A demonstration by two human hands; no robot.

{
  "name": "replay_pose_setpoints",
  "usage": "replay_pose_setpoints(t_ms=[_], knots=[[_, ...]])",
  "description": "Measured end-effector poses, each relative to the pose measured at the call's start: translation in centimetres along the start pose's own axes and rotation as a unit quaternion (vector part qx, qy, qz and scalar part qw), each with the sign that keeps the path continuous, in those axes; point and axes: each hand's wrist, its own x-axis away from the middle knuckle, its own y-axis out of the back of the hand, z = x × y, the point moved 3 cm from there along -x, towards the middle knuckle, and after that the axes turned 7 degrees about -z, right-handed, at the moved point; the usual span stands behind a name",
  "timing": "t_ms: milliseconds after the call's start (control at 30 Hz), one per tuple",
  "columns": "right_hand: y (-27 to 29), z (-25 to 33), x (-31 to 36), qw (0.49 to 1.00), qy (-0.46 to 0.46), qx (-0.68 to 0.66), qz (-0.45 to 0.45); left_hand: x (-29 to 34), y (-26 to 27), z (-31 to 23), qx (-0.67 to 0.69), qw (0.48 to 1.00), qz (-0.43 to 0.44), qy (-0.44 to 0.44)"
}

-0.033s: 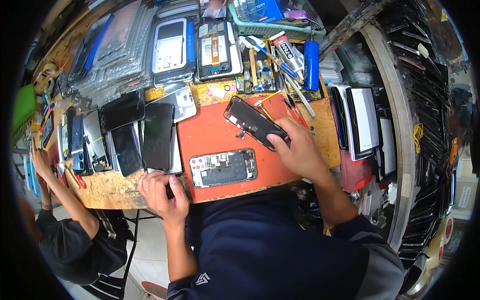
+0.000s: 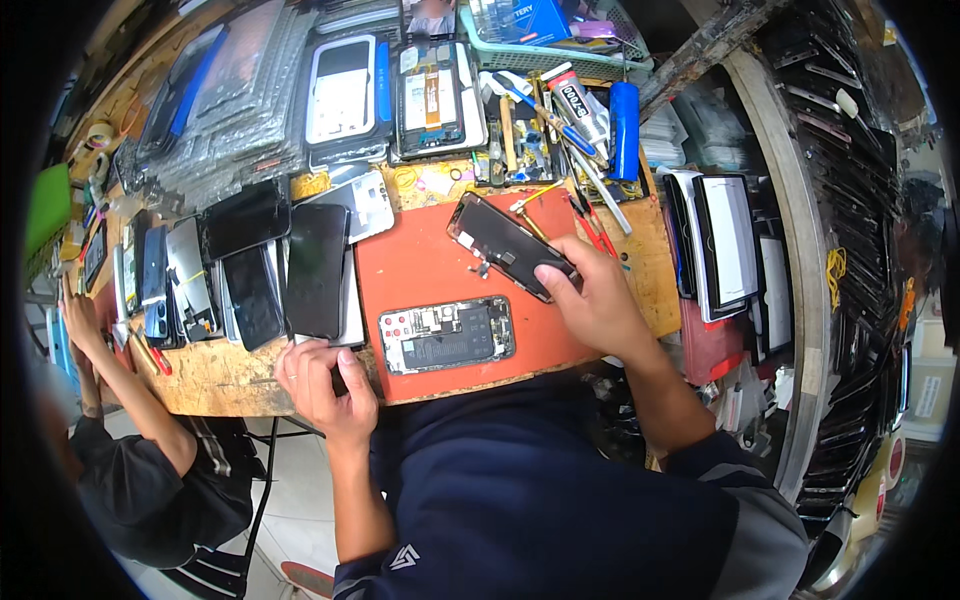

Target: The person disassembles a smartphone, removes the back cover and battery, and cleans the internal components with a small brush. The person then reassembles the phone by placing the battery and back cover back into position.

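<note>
My right hand (image 2: 597, 300) grips a black phone screen (image 2: 510, 245) by its lower right end, thumb on top. The screen is tilted above the red mat (image 2: 420, 245), its back with metal plates and a small flex cable facing up. Below it on the mat lies an opened phone body (image 2: 446, 335), showing its battery and circuit parts. At the table's front edge, my left hand (image 2: 328, 385) has its fingers curled, next to a stack topped by a black phone screen (image 2: 318, 270). Something dark shows between its thumb and fingers, but I cannot make it out.
Several phones and screens (image 2: 245, 220) lie to the left. Behind the mat are tools, a glue tube (image 2: 575, 105), a blue cylinder (image 2: 623, 130) and a green basket (image 2: 560, 62). Red-handled pliers (image 2: 600, 228) lie beside the mat. Another person's arm (image 2: 135, 375) is at the far left.
</note>
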Motion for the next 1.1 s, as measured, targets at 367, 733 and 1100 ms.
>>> replay_pose_setpoints(t_ms=[367,733,1100], knots=[[-2.8,3.0,1.0,0.795,-0.248,-0.522,0.186,-3.8,-1.1,-4.9,0.259,0.952,0.042,0.156],[-3.6,2.6,2.3,0.787,-0.280,-0.493,0.244,-6.5,-2.1,-4.6,0.340,0.905,0.249,0.056],[3.0,0.4,-1.5,0.981,-0.038,-0.190,-0.029,-3.0,1.0,-4.4,0.396,0.797,0.276,0.364]])
